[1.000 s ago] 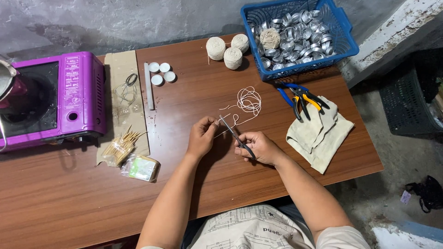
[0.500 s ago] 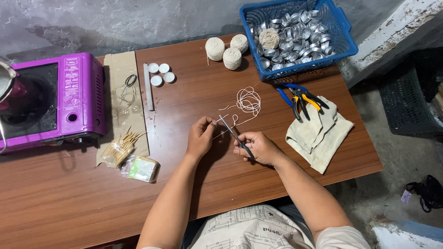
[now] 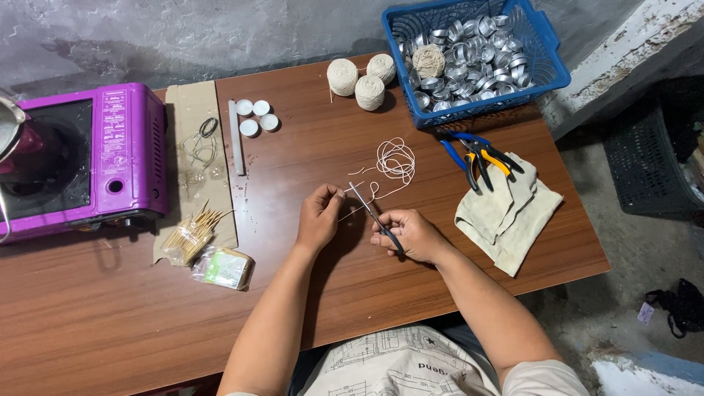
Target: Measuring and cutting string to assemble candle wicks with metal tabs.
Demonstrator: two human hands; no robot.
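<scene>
My left hand pinches a thin white string near the middle of the brown table. The string runs up to a loose coil of white string lying just beyond my hands. My right hand grips a pair of scissors by the handles, blades pointing up-left toward the pinched string. The blade tips sit right beside my left fingertips.
A blue basket of small metal cups stands at the back right, three string balls beside it. Pliers lie on a beige cloth. A purple stove, white wax discs, sticks and a small packet lie left.
Both hands stay in nearly the same place; the scissors and string have shifted only slightly.
</scene>
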